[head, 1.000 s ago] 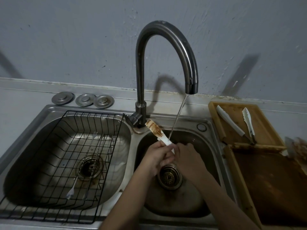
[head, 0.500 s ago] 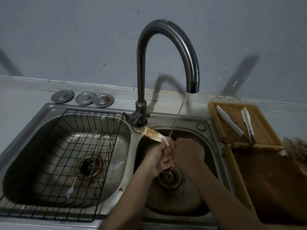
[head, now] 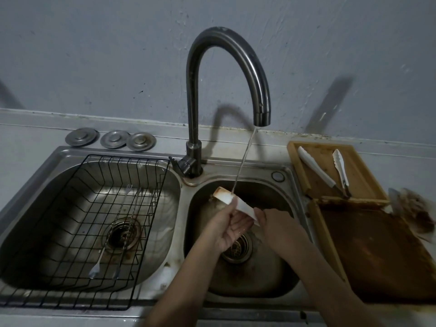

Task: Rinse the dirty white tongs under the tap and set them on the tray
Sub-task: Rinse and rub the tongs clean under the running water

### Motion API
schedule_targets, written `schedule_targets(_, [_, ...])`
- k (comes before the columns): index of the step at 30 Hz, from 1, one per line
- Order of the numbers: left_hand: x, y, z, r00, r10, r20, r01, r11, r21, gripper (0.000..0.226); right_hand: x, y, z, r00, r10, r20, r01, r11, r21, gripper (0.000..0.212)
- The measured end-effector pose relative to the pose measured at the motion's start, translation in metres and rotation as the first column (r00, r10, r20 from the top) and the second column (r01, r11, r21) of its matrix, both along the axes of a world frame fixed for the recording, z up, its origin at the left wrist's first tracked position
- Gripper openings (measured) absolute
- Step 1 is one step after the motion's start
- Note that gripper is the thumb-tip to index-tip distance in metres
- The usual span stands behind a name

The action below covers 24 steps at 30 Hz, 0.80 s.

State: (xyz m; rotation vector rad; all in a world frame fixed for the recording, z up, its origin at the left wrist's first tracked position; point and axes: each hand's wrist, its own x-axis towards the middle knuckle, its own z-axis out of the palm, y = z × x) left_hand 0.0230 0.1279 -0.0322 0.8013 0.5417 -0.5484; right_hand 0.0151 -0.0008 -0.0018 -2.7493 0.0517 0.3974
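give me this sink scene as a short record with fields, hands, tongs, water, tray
tongs: white tongs over the right basin, far end stained brown
left hand: left hand under the tongs, thumb on them
right hand: right hand grips the near end
water: tap running, thin stream lands on the tongs
tray: wooden tray right of the sink, two white tongs on it
left basin: wire rack with metal utensils
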Motion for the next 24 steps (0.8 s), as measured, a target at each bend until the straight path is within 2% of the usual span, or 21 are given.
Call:
schedule_targets(5, [0.006, 0.009, 0.000, 1.000, -0.026, -0.013, 0.026, 1.000, 0.000, 0.068, -0.007, 0.001, -0.001, 1.000, 0.015, 0.023, -0.016, 0.998, 0.058, 0.038])
schedule_targets(8, [0.005, 0.006, -0.003, 0.991, -0.135, 0.013, 0.133, 0.985, 0.115, 0.049, -0.010, 0.005, -0.002, 0.997, 0.073, 0.020, -0.073, 0.997, -0.002, 0.032])
schedule_targets(11, [0.004, 0.000, 0.000, 0.987, -0.159, 0.027, 0.152, 0.972, 0.179, 0.038, -0.012, 0.003, -0.003, 0.996, 0.062, 0.061, -0.063, 0.998, 0.020, 0.036])
schedule_targets(12, [0.004, 0.001, 0.000, 0.989, -0.145, 0.015, 0.140, 0.976, 0.169, 0.041, -0.014, 0.002, -0.003, 0.995, 0.059, 0.076, -0.061, 0.998, 0.033, 0.038])
schedule_targets(15, [0.009, 0.012, 0.002, 0.993, -0.099, -0.072, 0.102, 0.994, 0.045, 0.074, -0.017, -0.004, -0.004, 0.995, 0.042, 0.088, -0.048, 0.997, 0.063, 0.040])
schedule_targets(20, [0.012, 0.025, 0.001, 0.994, -0.049, -0.103, 0.049, 0.999, -0.006, 0.090, -0.020, -0.013, -0.004, 0.997, 0.045, 0.057, -0.050, 0.994, 0.095, 0.043])
schedule_targets(22, [0.013, 0.028, -0.007, 0.987, 0.025, -0.158, -0.031, 0.999, -0.031, 0.087, -0.020, -0.017, -0.007, 0.999, 0.018, 0.042, -0.022, 0.994, 0.108, 0.045])
schedule_targets(24, [0.012, 0.025, -0.011, 0.984, 0.056, -0.168, -0.060, 0.998, -0.017, 0.069, -0.020, -0.019, -0.010, 1.000, -0.003, 0.023, 0.000, 0.993, 0.116, 0.046])
